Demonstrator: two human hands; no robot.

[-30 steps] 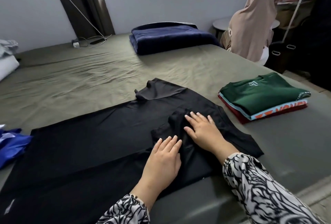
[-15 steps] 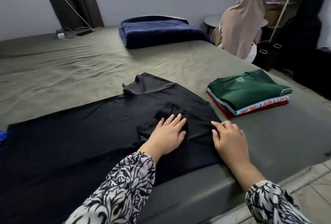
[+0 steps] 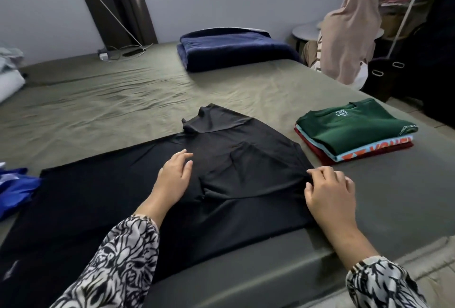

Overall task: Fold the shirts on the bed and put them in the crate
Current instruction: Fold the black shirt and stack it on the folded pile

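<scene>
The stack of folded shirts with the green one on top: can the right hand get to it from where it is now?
Probably yes. The right hand pinches the black shirt at its right edge, and only bare bed sheet lies between it and the folded stack. It would have to let go first.

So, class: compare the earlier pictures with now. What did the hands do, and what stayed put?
The hands spread apart: the right hand slid to the black shirt's right edge and now pinches it; the left hand shifted leftward, resting open. The folded stack stayed put.
</scene>
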